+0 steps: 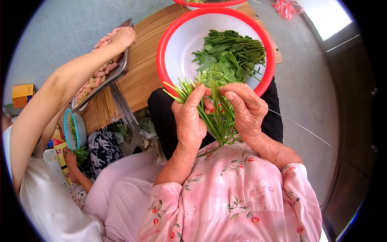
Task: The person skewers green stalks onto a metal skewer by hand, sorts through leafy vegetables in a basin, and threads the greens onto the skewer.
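Note:
My left hand (190, 117) is closed round a bunch of thin green stems (215, 127), whose pale cut ends stick out above the thumb and whose leafy ends hang toward my lap. Close beside it, my right hand (246, 109) pinches a thin metal skewer (299, 126) that slants out to the lower right. Between the fingertips of both hands are folded green stalks; the skewer's near tip is hidden there. Just beyond, a white basin with a red rim (163, 48) holds leafy greens (231, 52) with their stems pointing right.
A wooden table (147, 48) bears a metal tray (121, 70) of pinkish skewered pieces, with a co-worker's hand (123, 38) over it. Bundled skewers (109, 105) lie beside the tray. Another person's hand (71, 161) is near a blue-rimmed bowl (82, 135) of greens.

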The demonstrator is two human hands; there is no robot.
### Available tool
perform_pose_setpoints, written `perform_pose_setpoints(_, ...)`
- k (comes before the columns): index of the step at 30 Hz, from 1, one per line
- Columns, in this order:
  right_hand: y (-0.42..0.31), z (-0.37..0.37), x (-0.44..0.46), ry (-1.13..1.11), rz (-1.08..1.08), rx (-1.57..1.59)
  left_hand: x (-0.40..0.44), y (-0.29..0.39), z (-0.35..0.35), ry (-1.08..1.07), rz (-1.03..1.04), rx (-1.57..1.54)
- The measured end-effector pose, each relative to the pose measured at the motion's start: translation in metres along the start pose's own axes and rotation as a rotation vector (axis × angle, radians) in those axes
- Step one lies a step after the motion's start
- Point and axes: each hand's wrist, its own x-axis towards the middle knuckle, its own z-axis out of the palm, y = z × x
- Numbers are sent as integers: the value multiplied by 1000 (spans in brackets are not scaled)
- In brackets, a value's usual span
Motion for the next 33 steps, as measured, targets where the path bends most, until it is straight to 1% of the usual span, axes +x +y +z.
perform_pose_setpoints(10, -1, -1, 0, -3, 27, -42, 0, 1, 0, -10, 4, 6)
perform_pose_setpoints(13, 2, 0, -1, 14, 44, -9, 0, 0, -2, -11, 5, 8)
perform_pose_setpoints(17, 4, -1, -1, 20, 30, 14, 3, -2, -4, -22, -46, -24)
perform_pose_setpoints(22, 8, -2, -4, 42, 94, 78, 3, -1, -6, -29, -118, -64)
perform_pose_setpoints(24, 8, -2, -4, 36, 122, 88, 4, -3, -9, -118, -151, -63)
perform_pose_setpoints(26, 7, -1, -5, 31, 151, 98, 5, -5, -10, -128, -137, -58)
perform_pose_setpoints(28, 3, 1, -5, 74, 275, 219, 3, -6, -8, -141, -124, -54)
perform_pose_setpoints(31, 9, 0, -5, 120, 305, 225, 1, -5, -4, -132, -88, -63)
perform_pose_setpoints(33, 9, -2, -4, 123, 306, 218, 2, -4, -4, -94, -122, -128)
